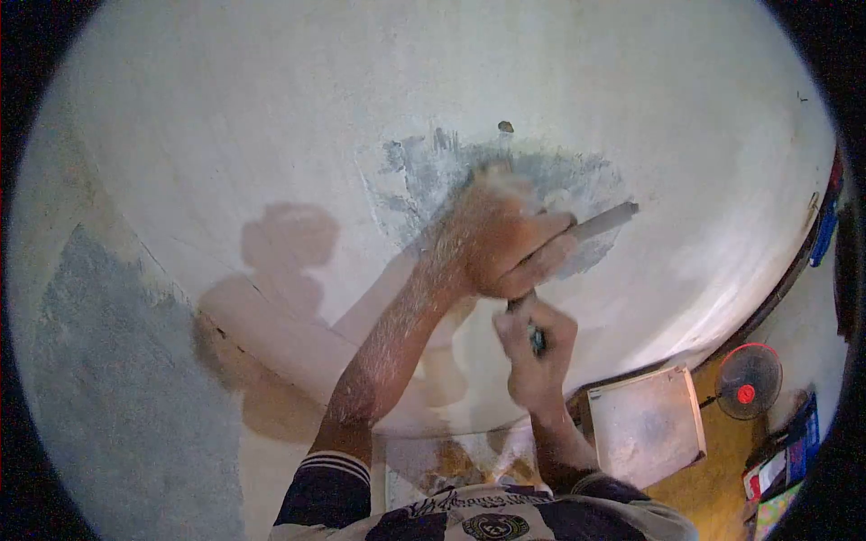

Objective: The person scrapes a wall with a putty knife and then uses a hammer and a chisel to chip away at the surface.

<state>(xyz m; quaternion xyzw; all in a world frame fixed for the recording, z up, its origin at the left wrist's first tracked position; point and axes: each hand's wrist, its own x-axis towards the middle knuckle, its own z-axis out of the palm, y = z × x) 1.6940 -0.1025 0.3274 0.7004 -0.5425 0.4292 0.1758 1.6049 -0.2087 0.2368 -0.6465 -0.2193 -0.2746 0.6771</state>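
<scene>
My left hand (514,239) is raised in front of the wall, closed on a flat grey blade (609,219) that sticks out to the right past its fingers. Just below it, my right hand (546,356) is wrapped round a tool with a dark and greenish handle (538,340). The upper end of this tool meets the underside of the left hand; its kind cannot be made out. Both hands are slightly blurred. Pale dust or spatter covers the left forearm. Behind the hands, a rough grey patch (424,180) spreads over the whitish wall (271,117).
A small dark hole (505,126) is above the grey patch. Another bare grey area (108,361) covers the lower left wall. At the lower right are a pale square panel (645,428), a fan with a red rim (749,383) and several coloured items (785,460).
</scene>
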